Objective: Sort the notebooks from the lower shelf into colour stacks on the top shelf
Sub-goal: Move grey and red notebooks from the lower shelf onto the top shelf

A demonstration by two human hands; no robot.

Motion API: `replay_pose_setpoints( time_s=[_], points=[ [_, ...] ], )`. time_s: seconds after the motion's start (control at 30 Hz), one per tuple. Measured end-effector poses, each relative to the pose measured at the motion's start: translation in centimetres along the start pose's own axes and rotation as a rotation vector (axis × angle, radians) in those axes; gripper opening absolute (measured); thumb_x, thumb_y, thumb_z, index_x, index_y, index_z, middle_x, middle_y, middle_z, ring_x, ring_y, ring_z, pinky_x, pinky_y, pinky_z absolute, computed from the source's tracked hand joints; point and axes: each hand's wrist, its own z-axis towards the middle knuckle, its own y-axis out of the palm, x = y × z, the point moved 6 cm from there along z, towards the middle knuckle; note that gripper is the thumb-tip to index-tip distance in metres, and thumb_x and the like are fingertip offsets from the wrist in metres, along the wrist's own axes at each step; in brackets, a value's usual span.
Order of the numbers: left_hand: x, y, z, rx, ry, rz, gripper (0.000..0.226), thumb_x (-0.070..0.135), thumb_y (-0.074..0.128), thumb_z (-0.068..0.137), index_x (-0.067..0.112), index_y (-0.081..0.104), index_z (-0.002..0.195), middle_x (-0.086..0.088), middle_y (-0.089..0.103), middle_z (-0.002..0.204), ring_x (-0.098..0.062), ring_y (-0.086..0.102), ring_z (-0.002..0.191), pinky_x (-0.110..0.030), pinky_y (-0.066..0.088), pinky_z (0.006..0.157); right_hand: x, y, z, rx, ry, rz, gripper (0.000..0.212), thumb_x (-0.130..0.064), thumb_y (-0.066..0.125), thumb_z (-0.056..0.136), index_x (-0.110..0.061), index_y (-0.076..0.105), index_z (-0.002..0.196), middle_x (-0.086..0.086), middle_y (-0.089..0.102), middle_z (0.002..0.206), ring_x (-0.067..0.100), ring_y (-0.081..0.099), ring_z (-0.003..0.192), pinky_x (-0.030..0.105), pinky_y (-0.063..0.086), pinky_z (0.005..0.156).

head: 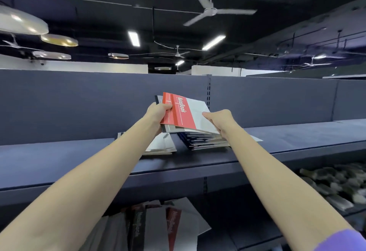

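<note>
Head view, red-and-white notebook (pixel 179 112), left hand (pixel 157 113) gripping

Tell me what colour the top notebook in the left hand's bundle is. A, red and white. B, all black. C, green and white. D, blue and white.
A: the left hand grips a bundle whose top notebook has a red band with white lettering beside a white panel, held above the stacks on the top shelf.
</note>
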Motion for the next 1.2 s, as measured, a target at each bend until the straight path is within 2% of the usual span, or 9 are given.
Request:
replay_pose_setpoints(
  time_s=[0.23, 0.4, 0.53, 0.63, 0.73, 0.83, 0.9, 1.0, 1.2],
  points=[
    [0.1, 5.3, 1.2, 0.062, 0.001, 0.053, 0.038, 0.022, 0.063, 0.096, 0.01, 0.052, 0.13, -0.006, 0.07, 0.094, -0.017, 0.068, 0.071, -0.026, 0.049, 0.048, 0.0, -4.1, 3.5, -0.067, -0.041, -0.03, 0.024, -0.023, 0.074, 0.086, -0.008, 0.057, 0.089, 0.004, 0.042, 0.071, 0.015, 0.029, 0.052, 0.026, 0.026, 0.051],
    [-0.3, 8.5, 1.9, 0.086, -0.025, 0.095, 0.029, 0.022, 0.056, 0.1, 0.011, 0.049, 0.126, -0.004, 0.063, 0.086, -0.016, 0.062, 0.067, -0.026, 0.045, 0.047, 0.8, -6.1, 6.2, -0.089, -0.072, -0.029, 0.038, -0.021, 0.073, 0.088, -0.015, 0.039, 0.073, -0.001, 0.025, 0.062, 0.015, 0.019, 0.052, 0.027, 0.021, 0.049],
    [-0.6, 10.8, 2.0, 0.087, -0.057, 0.08, 0.024, 0.017, 0.052, 0.1, 0.01, 0.049, 0.123, -0.006, 0.061, 0.083, -0.017, 0.06, 0.067, -0.028, 0.045, 0.049, 2.8, -7.8, 7.5, -0.093, -0.01, -0.016, 0.03, -0.026, 0.076, 0.087, -0.007, 0.052, 0.087, 0.001, 0.043, 0.068, 0.017, 0.033, 0.055, 0.028, 0.028, 0.051],
    [-1.1, 12.4, 1.9, 0.08, -0.07, 0.071, 0.029, 0.016, 0.052, 0.099, 0.01, 0.048, 0.127, -0.011, 0.067, 0.099, -0.022, 0.066, 0.076, -0.033, 0.051, 0.053, 3.9, -9.0, 7.6, -0.062, 0.033, 0.015, 0.037, -0.03, 0.079, 0.083, -0.001, 0.061, 0.098, 0.007, 0.062, 0.086, 0.023, 0.049, 0.07, 0.029, 0.038, 0.06],
    [-1.4, 13.9, 2.1, 0.044, -0.052, 0.036, 0.032, 0.015, 0.054, 0.099, 0.011, 0.045, 0.13, -0.013, 0.067, 0.113, -0.027, 0.069, 0.089, -0.039, 0.057, 0.064, 4.1, -10.4, 7.3, -0.032, 0.009, 0.002, 0.042, -0.026, 0.075, 0.087, -0.016, 0.04, 0.065, 0.0, 0.037, 0.066, 0.018, 0.028, 0.058, 0.029, 0.023, 0.051],
    [-1.6, 15.0, 2.4, 0.012, -0.063, 0.03, 0.038, 0.015, 0.058, 0.098, 0.012, 0.044, 0.133, -0.013, 0.066, 0.115, -0.027, 0.068, 0.095, -0.042, 0.059, 0.076, 4.1, -12.0, 6.8, -0.002, -0.009, -0.02, 0.052, -0.024, 0.072, 0.088, -0.022, 0.026, 0.065, -0.001, 0.019, 0.065, 0.018, 0.016, 0.06, 0.03, 0.014, 0.055],
    [-1.6, 16.0, 2.5, 0.002, -0.051, 0.023, 0.039, 0.014, 0.059, 0.096, 0.011, 0.045, 0.132, -0.013, 0.067, 0.115, -0.025, 0.069, 0.091, -0.039, 0.057, 0.069, 4.2, -13.1, 7.0, 0.033, -0.022, -0.026, 0.05, -0.024, 0.072, 0.089, -0.02, 0.027, 0.066, 0.001, 0.019, 0.067, 0.018, 0.016, 0.062, 0.032, 0.014, 0.057],
    [-1.5, 17.6, 2.4, -0.006, -0.029, 0.012, 0.034, 0.012, 0.059, 0.096, 0.01, 0.048, 0.128, -0.012, 0.069, 0.113, -0.022, 0.069, 0.081, -0.032, 0.053, 0.056, 5.5, -14.5, 7.7, 0.042, -0.014, -0.022, 0.048, -0.024, 0.071, 0.088, 0.006, 0.04, 0.068, 0.006, 0.032, 0.073, 0.019, 0.027, 0.069, 0.031, 0.019, 0.058],
    [-1.1, 19.9, 2.3, 0.095, 0.029, 0.123, 0.024, 0.011, 0.055, 0.098, 0.01, 0.041, 0.117, -0.007, 0.061, 0.094, -0.017, 0.062, 0.072, -0.027, 0.047, 0.049, 7.6, -16.4, 10.3, 0.016, 0.02, -0.164, 0.048, -0.03, 0.069, 0.089, -0.017, 0.03, 0.064, 0.0, 0.026, 0.064, 0.019, 0.021, 0.061, 0.029, 0.02, 0.054]
  ],
)
